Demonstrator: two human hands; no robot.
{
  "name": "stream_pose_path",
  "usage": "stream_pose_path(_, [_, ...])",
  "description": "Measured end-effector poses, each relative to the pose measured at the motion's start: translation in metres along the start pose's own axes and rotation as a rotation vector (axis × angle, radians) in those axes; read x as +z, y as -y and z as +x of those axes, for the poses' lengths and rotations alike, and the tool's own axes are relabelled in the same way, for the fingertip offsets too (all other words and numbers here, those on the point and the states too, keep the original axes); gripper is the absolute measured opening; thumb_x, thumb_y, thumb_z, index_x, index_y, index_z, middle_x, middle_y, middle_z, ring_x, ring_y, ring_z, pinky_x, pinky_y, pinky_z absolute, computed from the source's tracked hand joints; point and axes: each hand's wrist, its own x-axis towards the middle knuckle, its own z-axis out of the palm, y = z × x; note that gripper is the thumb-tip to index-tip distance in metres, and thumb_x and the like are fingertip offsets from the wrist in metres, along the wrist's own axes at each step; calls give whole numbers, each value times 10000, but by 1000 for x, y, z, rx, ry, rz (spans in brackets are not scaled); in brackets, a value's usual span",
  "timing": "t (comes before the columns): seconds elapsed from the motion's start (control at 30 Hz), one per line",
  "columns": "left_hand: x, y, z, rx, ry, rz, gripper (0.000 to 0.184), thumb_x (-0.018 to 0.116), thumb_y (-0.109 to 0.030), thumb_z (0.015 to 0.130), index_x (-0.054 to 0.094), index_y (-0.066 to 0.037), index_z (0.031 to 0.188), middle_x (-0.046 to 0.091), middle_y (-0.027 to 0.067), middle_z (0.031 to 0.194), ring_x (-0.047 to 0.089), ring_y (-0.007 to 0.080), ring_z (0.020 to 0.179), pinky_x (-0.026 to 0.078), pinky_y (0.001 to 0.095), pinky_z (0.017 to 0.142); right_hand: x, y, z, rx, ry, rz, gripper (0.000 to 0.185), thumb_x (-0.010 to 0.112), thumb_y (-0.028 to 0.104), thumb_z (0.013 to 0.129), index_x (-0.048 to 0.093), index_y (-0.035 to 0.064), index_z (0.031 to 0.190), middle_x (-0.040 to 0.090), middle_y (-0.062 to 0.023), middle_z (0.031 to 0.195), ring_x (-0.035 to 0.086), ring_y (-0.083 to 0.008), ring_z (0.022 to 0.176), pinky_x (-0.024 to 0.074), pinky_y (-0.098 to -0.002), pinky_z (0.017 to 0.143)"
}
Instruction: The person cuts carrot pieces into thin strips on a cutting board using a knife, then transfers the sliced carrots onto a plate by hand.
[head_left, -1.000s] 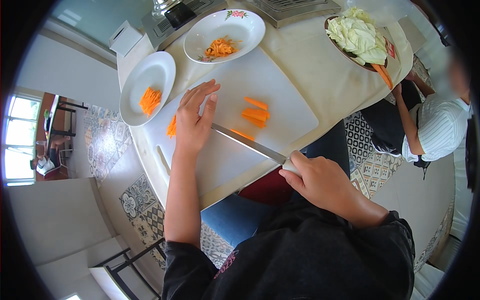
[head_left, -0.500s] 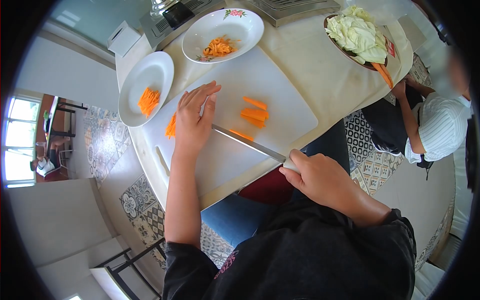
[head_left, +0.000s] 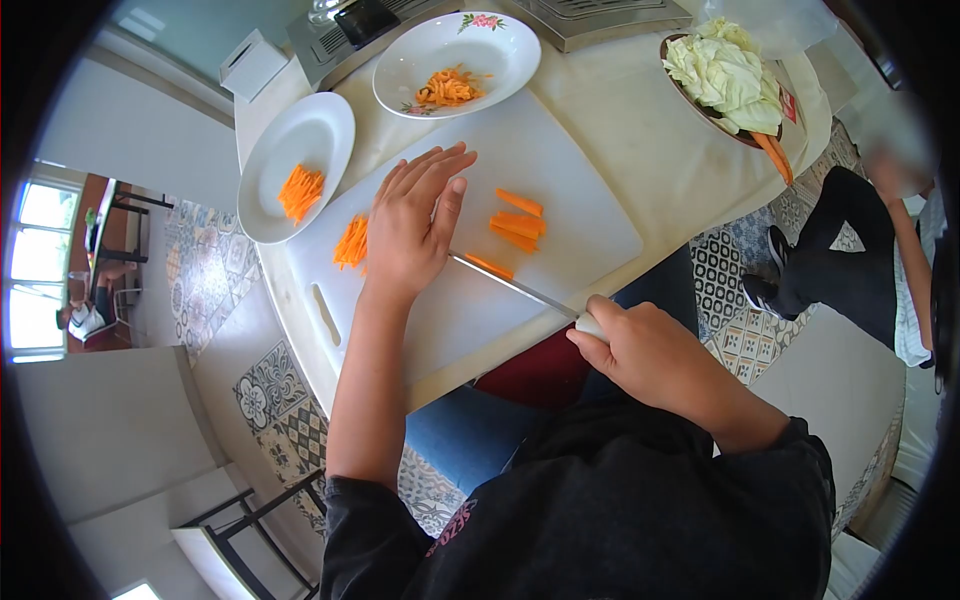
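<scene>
Bright window panes point(head_left: 38, 275) at far left, pale walls point(head_left: 120, 440), patterned floor tiles point(head_left: 280, 400).

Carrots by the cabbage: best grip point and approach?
I'd grip the carrots by the ends jutting past the dish rim, coming from the near table-edge side, fingers straddling their long sides. They look slim and lie side by side, so a pinch across should suit. Their other ends are hidden by the cabbage, so I'd avoid gripping there.

One white box point(head_left: 254, 68), near a metal appliance point(head_left: 318, 52). One person point(head_left: 850, 250), dark trousers, right side; one bright window point(head_left: 38, 265), far left.
</scene>
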Motion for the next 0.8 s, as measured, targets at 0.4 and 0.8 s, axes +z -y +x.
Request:
stream_pose_path(0.4, [7,10,-1,-53,59,-74,396,442,-388,1055,643,-128,1276,620,105,1357,529,342,1304,377,504,1119,-12,15,1,51,40,-22,362,565,314,997,546,-30,884,650,-277,731,646,-471,722,515,-538,644])
stream_pose_path(0.8, [16,19,-5,-86,101,-126,343,483,-313,1046,635,-146,1304,597,104,1391,499,345,1338,370,478,1127,-12,17,4,44,40,-53,360,567,299,996,548,-45,892,649,-286,738,644,-478,736,507,-544,661])
